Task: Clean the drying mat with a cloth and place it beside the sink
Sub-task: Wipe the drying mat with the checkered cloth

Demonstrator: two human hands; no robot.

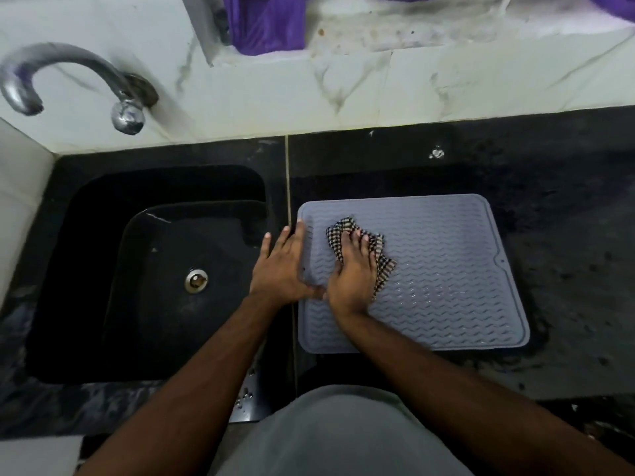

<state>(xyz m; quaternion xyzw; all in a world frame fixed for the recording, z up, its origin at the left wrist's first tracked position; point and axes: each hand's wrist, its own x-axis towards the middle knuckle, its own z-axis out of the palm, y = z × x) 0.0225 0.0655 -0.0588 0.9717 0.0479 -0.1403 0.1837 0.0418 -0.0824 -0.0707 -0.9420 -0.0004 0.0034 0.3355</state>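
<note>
Right of centre in the frame, a grey silicone drying mat (429, 269) is lying flat on the black stone table (567, 235), its left edge running just beside the black sink (103, 269) that is filling the left half of the picture. The person's right hand (354, 273) is pressing a checked cloth (343, 235) onto the mat's upper left area, the fingers curled down into the bunched fabric so the grip is clamped on the cloth. The left hand (281, 266) is lying flat with fingers straight and slightly spread across the mat's left rim, holding nothing and seemingly pinning the mat to the table.

Wiping appears to be in hand, with most of the ridged surface to the right and toward the bottom of the frame looking yet to be covered. Doing it well probably means keeping that flat left palm firmly on the rim so the flexible mat is not sliding or rucking, working the cloth along the wavy ridges rather than only across them, and carrying strokes out to the raised border and the small notch at the right edge. A curved metal tap (68, 77) is sitting at the upper left, and purple fabric (268, 25) is hanging at the top.
</note>
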